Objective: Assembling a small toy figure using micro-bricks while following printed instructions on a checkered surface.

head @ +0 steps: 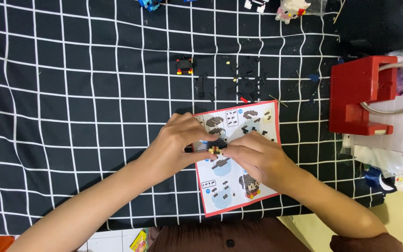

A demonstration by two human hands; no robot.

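My left hand (176, 147) and right hand (257, 156) meet over the instruction sheet (220, 186), fingertips pinched together on a small brick assembly (217, 147) of black, red and yellow pieces. Both hands are closed around it from opposite sides; the left appears to steady the piece while the right presses from its side. That is a judgement from the grip, not something seen outright. The assembly sits between my fingertips, just above the sheet, which lies under my hands so its diagrams can be read while I work.

Beyond my fingers, loose black pieces (243, 81) lie scattered on the black checked cloth (71, 93), within reach. A second small built piece (184, 65), black with red and yellow, sits further out on my left side, apart from the scatter.

Well to the outside of my right hand stands a red box (355, 93), open-fronted; a clear ring-shaped thing (397, 107) rests in and around it. I cannot tell what else it contains. At the far edge, finished small figures (291, 10) stand in a row, partly cut off.
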